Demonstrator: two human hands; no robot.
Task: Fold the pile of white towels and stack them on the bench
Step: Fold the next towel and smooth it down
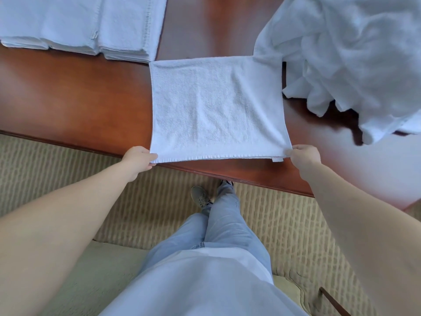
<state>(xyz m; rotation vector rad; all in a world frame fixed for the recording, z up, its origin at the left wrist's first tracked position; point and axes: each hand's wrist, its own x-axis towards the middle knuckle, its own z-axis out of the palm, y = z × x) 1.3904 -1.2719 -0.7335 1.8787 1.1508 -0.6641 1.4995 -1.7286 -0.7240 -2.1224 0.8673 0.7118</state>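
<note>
On the reddish wooden desk [79,92] a single white towel [216,106] lies spread flat, its near hem along the desk's front edge. The left hand [139,159] pinches the near left corner, fingers and thumb curled on the cloth; the right hand [304,156] pinches the near right corner the same way, just beside a small sewn label [277,159]. Both hands are grasping the towel, neither released.

At the far left of the desk sit two stacks of folded towels [77,26] side by side, touching each other, each several layers deep by the look of the visible edges; how many towels they hold cannot be counted. The nearer stack's corner comes close to the spread towel's far left corner.

At the far right, a rumpled heap of unfolded towels [355,55] covers that end of the desk, and its near edge overlaps the far right corner of the spread towel.

Judging from this, the task looks partly done: a fair share is folded and stacked, yet the heap is still large. The towel in hand appears to be at the start of its fold, laid out and held at the corners, with no fold visible in it yet. Folding it, placing it on a stack, and working through the heap all remain.
</note>
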